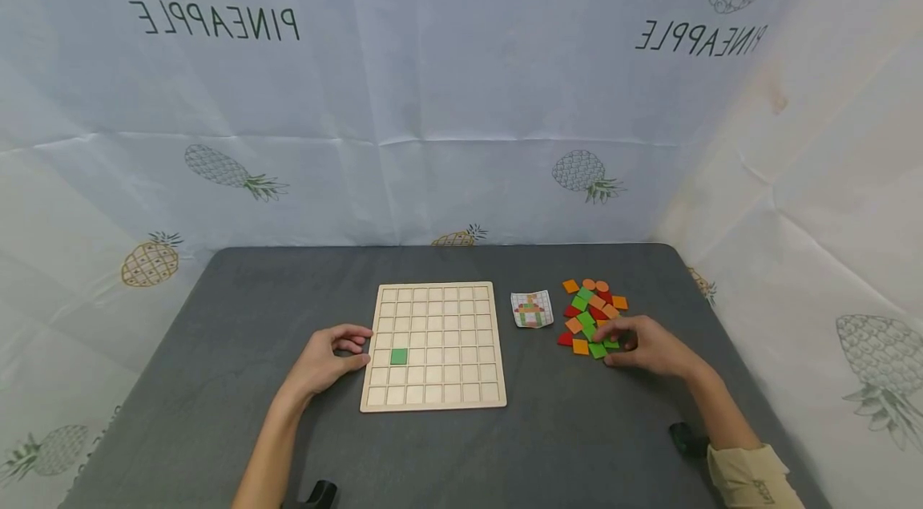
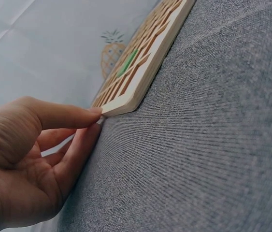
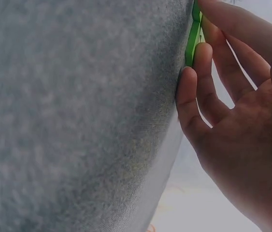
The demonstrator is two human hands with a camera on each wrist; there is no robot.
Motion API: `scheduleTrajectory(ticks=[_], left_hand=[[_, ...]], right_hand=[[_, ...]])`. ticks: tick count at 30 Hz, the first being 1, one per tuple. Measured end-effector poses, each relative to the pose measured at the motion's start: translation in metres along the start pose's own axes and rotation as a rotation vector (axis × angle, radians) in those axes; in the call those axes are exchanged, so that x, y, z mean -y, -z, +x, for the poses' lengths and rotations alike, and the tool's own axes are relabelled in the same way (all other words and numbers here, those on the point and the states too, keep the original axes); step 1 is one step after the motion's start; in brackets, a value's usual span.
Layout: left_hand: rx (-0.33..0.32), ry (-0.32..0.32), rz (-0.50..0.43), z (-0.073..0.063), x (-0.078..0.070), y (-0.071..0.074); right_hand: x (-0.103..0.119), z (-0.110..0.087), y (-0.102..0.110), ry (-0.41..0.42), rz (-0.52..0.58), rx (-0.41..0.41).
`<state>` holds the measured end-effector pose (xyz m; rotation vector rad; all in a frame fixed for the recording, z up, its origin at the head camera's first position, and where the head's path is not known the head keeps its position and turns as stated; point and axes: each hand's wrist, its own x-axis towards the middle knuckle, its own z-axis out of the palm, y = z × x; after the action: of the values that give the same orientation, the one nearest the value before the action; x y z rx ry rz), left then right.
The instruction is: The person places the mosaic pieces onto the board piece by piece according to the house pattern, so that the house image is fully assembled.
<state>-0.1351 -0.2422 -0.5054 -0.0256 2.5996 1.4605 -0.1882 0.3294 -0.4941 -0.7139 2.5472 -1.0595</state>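
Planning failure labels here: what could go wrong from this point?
1. Stray pieces: the right hand is in a crowded pile of tiles, so it might drag neighbours along.
2. Board shift: the left hand is at the edge of the grid board; a nudge could slide it, perhaps jostling the single green tile on it.
3. Card knock: the pattern card lies between board and pile; a crossing hand could brush it.
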Motion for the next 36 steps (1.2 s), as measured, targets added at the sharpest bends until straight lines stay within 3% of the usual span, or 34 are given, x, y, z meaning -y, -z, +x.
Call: scheduleTrajectory(ticks=[14,24,36], left_hand=[[-0.001,0.033,-0.009,0.0,0.0,0.0],[0.001,0.0,-0.007,-0.002,-0.002,0.0],[0.001,0.0,-0.009,-0.002,-0.002,0.001]], right_hand=[[0.0,-0.001,-0.002,0.031,-0.043,-0.005],[0.002,-0.002,-0.005,0.052,-0.073,-0.028],[0.028,0.005,-0.009,0.077,-0.036,-0.086]])
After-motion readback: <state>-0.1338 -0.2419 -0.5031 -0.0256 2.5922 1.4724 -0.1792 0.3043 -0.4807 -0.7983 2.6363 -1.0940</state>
